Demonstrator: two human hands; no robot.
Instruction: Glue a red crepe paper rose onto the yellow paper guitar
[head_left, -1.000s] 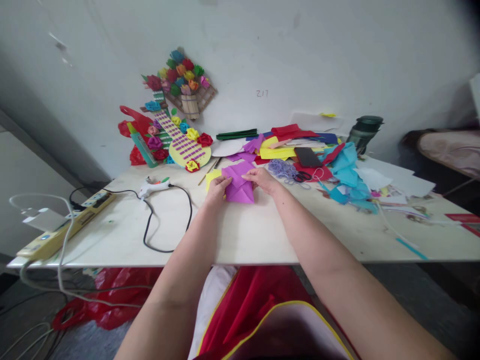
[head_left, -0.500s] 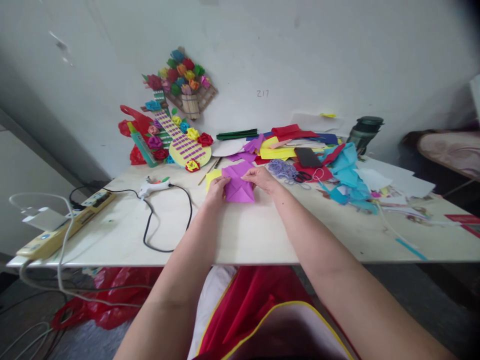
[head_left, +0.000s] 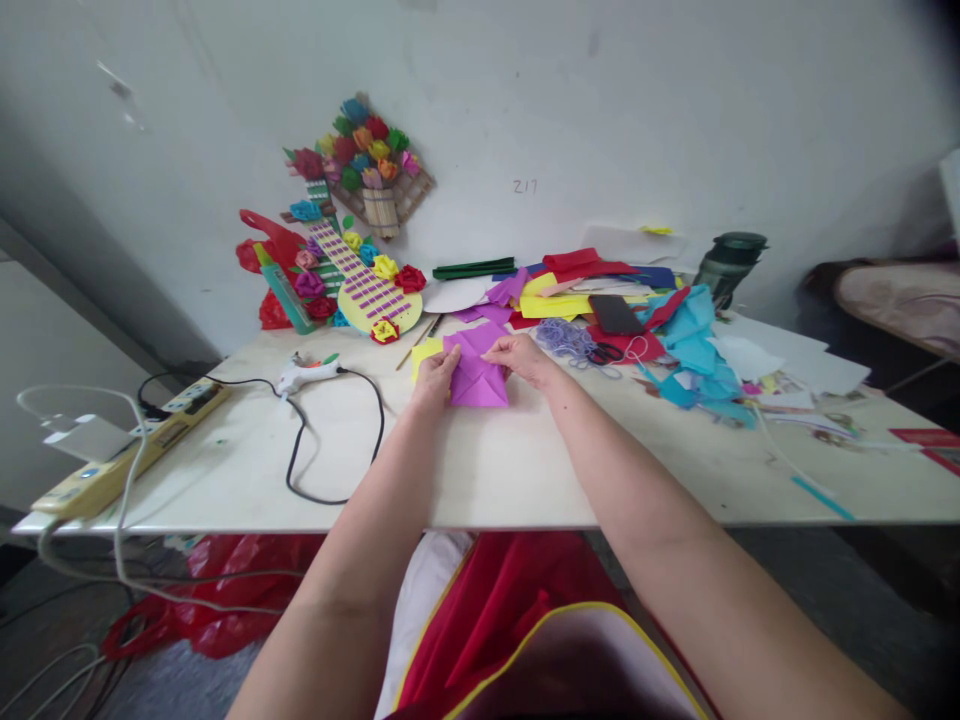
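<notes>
A folded purple sheet of paper [head_left: 480, 385] is held above the white table between my two hands. My left hand [head_left: 436, 376] grips its left edge, thumb on top. On the other side, my right hand [head_left: 519, 356] pinches the paper near its upper right with thumb and forefinger. Crease lines cross the lower half of the sheet. Just behind my left hand lies a yellow piece of paper [head_left: 426, 350], partly covered. Fingers under the purple paper are hidden.
A white glue gun [head_left: 309, 374] with a black cord lies left, near a yellow power strip [head_left: 127, 455]. Behind are a paper-flower guitar [head_left: 382, 305] and a green bottle [head_left: 285, 290]. Scissors [head_left: 604, 353], yarn [head_left: 564, 338], a phone [head_left: 616, 314] and coloured paper [head_left: 686, 340] lie right.
My left hand has shifted very slightly on the purple paper, its thumb a little higher. Otherwise the hands and paper hold nearly the same place.
</notes>
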